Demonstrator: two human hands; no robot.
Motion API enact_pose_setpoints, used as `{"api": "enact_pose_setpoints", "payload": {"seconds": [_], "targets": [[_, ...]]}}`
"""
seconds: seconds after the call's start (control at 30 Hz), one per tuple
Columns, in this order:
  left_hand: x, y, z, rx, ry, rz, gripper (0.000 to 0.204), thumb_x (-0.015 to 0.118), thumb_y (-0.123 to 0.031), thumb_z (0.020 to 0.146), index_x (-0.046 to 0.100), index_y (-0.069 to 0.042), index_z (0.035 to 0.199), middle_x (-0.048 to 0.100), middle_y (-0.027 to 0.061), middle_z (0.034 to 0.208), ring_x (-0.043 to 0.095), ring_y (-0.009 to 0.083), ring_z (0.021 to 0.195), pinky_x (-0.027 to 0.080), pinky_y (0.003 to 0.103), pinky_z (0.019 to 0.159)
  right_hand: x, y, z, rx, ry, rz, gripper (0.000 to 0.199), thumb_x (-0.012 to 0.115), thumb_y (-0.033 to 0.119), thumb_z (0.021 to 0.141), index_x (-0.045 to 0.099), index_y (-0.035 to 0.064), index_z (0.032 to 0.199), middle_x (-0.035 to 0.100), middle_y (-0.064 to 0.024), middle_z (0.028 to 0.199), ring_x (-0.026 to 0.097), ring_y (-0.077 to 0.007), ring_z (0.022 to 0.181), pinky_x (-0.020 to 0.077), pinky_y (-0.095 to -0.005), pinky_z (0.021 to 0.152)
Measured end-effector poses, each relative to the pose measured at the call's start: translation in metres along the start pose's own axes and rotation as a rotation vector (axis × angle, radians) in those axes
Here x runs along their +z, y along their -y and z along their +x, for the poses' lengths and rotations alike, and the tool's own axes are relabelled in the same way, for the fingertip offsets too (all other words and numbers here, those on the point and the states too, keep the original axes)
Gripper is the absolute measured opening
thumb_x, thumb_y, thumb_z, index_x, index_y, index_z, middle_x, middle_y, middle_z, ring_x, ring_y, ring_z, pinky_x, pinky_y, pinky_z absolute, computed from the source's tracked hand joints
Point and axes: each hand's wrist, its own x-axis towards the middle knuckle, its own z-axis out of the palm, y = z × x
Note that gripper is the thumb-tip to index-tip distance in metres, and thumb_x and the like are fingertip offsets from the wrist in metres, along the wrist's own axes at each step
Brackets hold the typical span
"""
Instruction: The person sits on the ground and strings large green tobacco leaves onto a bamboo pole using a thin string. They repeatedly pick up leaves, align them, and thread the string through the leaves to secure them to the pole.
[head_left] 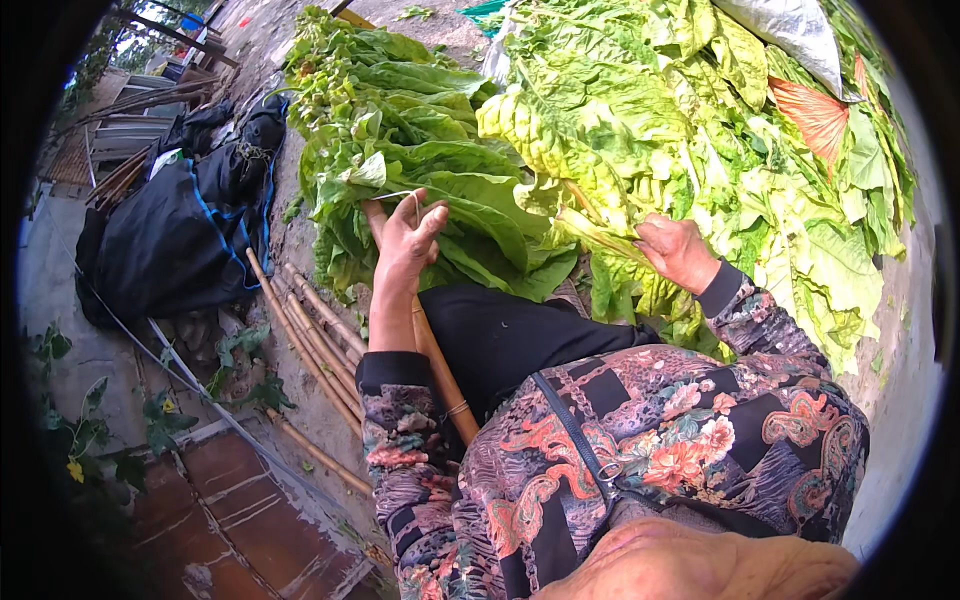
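Observation:
My left hand [405, 240] is closed on a thin pale string [392, 195] at the end of a row of large green leaves [400, 130], which look like tobacco. A bamboo pole [440, 375] slants up past my lap and under that hand; part of it is hidden. To the right, my right hand [678, 252] grips the pale stems of a few yellow-green tobacco leaves [605, 238]. Their blades overlap a broad heap of similar leaves [640, 110], so I cannot tell how many are in the grip.
Several bamboo poles [315, 345] lie on the ground at my left. Beyond them is a black sheet bundle [180, 235] with blue edging. A white sack [790, 35] and an orange-red woven piece [812, 118] lie on the leaf heap. Low vines [165, 420] grow beside brown paving [220, 505].

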Motion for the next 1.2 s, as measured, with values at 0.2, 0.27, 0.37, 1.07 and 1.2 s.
{"api": "enact_pose_setpoints", "payload": {"seconds": [0.2,0.27,0.37,1.07,1.2], "targets": [[0.006,0.039,0.023,-0.086,0.058,-0.385,0.041,0.074,-0.024,0.079,0.056,-0.005,0.111,0.062,-0.0005,0.082,0.057,0.0072,0.058,0.031,0.019,0.037,-0.007,0.024,0.025,-0.373,0.216,0.015,0.021,0.065,0.003,0.07,0.054,0.0082,0.087,0.047,-0.0081,0.073,0.056,-0.0271,0.062,0.0449,-0.0371,0.051],[0.021,0.04,0.019,0.077,-0.128,-0.448,0.038,0.073,-0.017,0.079,0.056,-0.004,0.11,0.064,0.0009,0.085,0.061,0.0093,0.064,0.04,0.021,0.041,-0.019,0.012,0.036,-0.316,0.205,0.046,0.045,0.068,0.007,0.071,0.056,0.0069,0.114,0.059,-0.0117,0.088,0.061,-0.0305,0.073,0.0486,-0.0366,0.059],[0.032,0.03,0.015,0.289,-0.295,-0.502,0.04,0.071,-0.002,0.077,0.052,0.001,0.112,0.061,0.0071,0.1,0.063,0.0152,0.082,0.053,0.026,0.066,-0.062,0.009,0.069,-0.29,0.093,0.165,0.046,0.069,0.005,0.073,0.058,0.0032,0.118,0.065,-0.0161,0.095,0.064,-0.0293,0.081,0.0507,-0.0329,0.068],[0.056,0.0,-0.032,0.462,-0.323,-0.169,0.055,0.071,-0.009,0.077,0.046,0.008,0.123,0.048,0.0157,0.127,0.051,0.0197,0.109,0.042,0.03,0.093,0.061,0.083,0.133,-0.089,0.245,0.842,0.06,0.071,0.015,0.079,0.044,0.0038,0.132,0.053,-0.0077,0.126,0.048,-0.0186,0.116,0.0375,-0.0325,0.099],[0.024,0.009,-0.04,0.351,-0.319,0.122,0.039,0.07,-0.015,0.08,0.057,0.008,0.109,0.06,0.0108,0.103,0.057,0.0143,0.088,0.047,0.026,0.078,0.075,0.069,0.137,0.125,0.469,1.251,0.052,0.065,0.012,0.085,0.045,0.0018,0.132,0.056,-0.0045,0.122,0.05,-0.0134,0.111,0.0388,-0.0293,0.097]]}}
